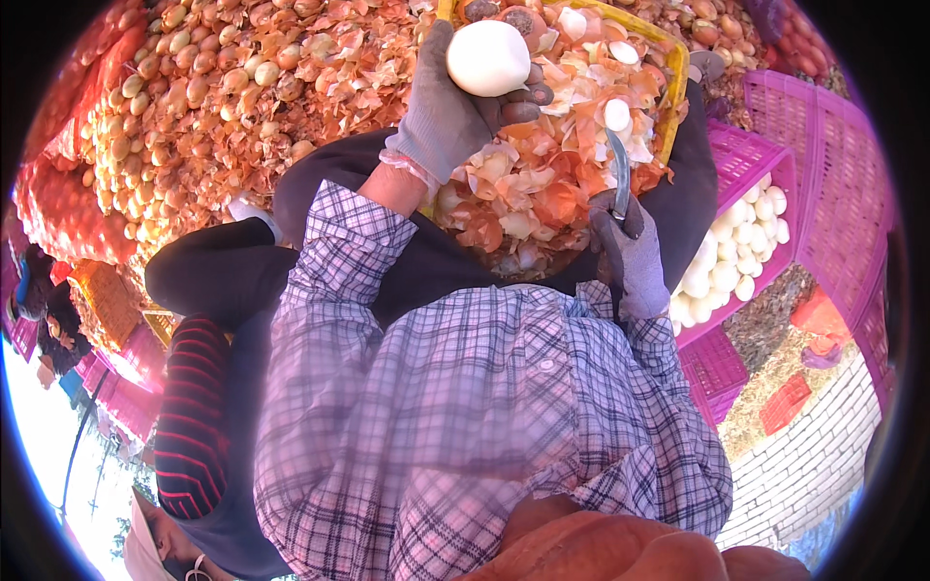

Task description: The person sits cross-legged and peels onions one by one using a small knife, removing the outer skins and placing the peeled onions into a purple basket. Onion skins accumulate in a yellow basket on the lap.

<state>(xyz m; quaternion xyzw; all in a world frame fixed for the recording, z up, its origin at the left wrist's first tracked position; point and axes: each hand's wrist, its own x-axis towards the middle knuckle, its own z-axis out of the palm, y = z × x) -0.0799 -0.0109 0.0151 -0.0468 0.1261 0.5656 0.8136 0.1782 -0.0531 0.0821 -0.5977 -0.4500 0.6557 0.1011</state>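
My left hand [458,109], in a grey work glove, holds a peeled white onion [488,58] in its upturned palm. In my right hand [628,236], also gloved, is a small knife with a curved metal blade [619,163], its tip pointing away from me. A round white slice of onion [617,115] is at the tip; whether it is stuck there I cannot tell. Below both hands a yellow plastic crate [681,87] between my legs holds loose onion skins [538,200] and white onion pieces.
Unpeeled onions [196,91] and skins are heaped ahead and to the left, beside red mesh sacks [65,210]. A pink crate [785,240] of peeled onions [726,272] stands at my right, near more pink crates [821,160]. Another person [196,421] sits close on my left.
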